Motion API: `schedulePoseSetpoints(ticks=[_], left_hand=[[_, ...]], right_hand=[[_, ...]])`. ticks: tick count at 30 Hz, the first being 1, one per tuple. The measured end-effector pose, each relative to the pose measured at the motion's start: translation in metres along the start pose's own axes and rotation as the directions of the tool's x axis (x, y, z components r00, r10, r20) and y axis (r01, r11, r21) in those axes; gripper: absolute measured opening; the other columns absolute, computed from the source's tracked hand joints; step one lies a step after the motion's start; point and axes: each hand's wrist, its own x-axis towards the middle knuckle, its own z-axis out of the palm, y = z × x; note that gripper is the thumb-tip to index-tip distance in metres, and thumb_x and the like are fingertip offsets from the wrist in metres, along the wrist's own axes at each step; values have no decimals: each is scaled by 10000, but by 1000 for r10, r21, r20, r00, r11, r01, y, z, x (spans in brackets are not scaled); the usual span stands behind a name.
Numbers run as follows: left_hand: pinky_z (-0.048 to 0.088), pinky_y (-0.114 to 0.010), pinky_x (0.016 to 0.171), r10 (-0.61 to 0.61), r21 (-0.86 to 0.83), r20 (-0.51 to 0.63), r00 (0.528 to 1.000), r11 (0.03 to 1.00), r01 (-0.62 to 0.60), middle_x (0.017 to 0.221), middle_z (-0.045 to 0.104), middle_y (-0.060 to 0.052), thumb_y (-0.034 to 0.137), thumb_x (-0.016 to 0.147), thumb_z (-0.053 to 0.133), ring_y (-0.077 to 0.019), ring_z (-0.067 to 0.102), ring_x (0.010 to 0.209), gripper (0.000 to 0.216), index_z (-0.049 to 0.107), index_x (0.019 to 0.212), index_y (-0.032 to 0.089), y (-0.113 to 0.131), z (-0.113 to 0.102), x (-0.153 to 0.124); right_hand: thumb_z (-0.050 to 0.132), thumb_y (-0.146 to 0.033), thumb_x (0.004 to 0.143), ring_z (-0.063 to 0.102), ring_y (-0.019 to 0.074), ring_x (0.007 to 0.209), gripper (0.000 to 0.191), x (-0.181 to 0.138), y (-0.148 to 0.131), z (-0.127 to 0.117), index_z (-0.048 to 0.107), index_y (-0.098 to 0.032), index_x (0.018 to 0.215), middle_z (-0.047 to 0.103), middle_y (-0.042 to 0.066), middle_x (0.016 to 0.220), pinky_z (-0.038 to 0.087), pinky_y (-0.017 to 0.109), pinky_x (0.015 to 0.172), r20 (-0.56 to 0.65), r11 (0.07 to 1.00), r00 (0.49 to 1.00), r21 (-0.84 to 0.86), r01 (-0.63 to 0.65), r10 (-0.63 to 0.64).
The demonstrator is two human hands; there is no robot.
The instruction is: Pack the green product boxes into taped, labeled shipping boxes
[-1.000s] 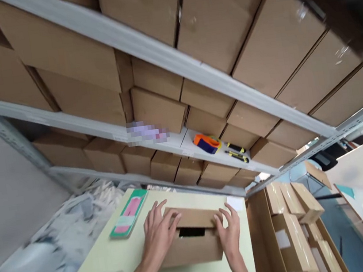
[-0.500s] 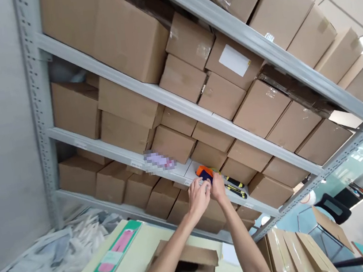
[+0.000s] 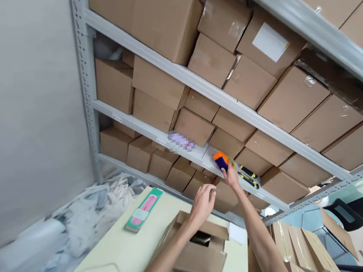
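Pinching orange-and-navy tool [image 3: 221,161] in nearer right hand [image 3: 231,177], pointing its length up-left from there, loosely curving farther, empty-looking left hand [image 3: 203,202].

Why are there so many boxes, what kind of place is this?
Probably a storeroom or packing area: metal shelves full of cardboard boxes rise above a pale table, where another box sits.

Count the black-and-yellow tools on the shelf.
2: the front tool is beside the right hand; the rear tool lies nearer the boxes. Others may be hidden.
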Motion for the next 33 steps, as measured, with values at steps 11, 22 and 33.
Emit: schedulePoseSetpoints(ticks=[11,22,33], left_hand=[[661,-348,849,-189,-268,121,975,939,215,999,763,-43,422,1041,676,-213,757,913,166,741,994,276,62,-79,-111],[669,-408,1036,-144,-255,324,935,938,233,1168,795,-73,423,1071,644,-267,780,1140,212,797,1186,332,118,-136,-118],[667,-410,899,-115,-31,97,989,993,118,1178,775,-71,455,1042,700,-256,730,1033,298,765,1291,305,126,-181,-121]], right_hand=[[659,-575,1063,767,285,1181,471,-283,-41,25,692,-219,1369,797,132,1288,614,441,1056,76,444,993,889,-110,93],[683,-598,1049,769,289,1220,500,-343,-74,-22,709,-253,1411,808,109,1281,622,444,1082,68,464,983,875,-140,169],[676,-735,1019,788,253,863,567,-336,-91,-32,774,-190,1142,828,96,982,664,354,810,156,564,987,819,-103,-46]])
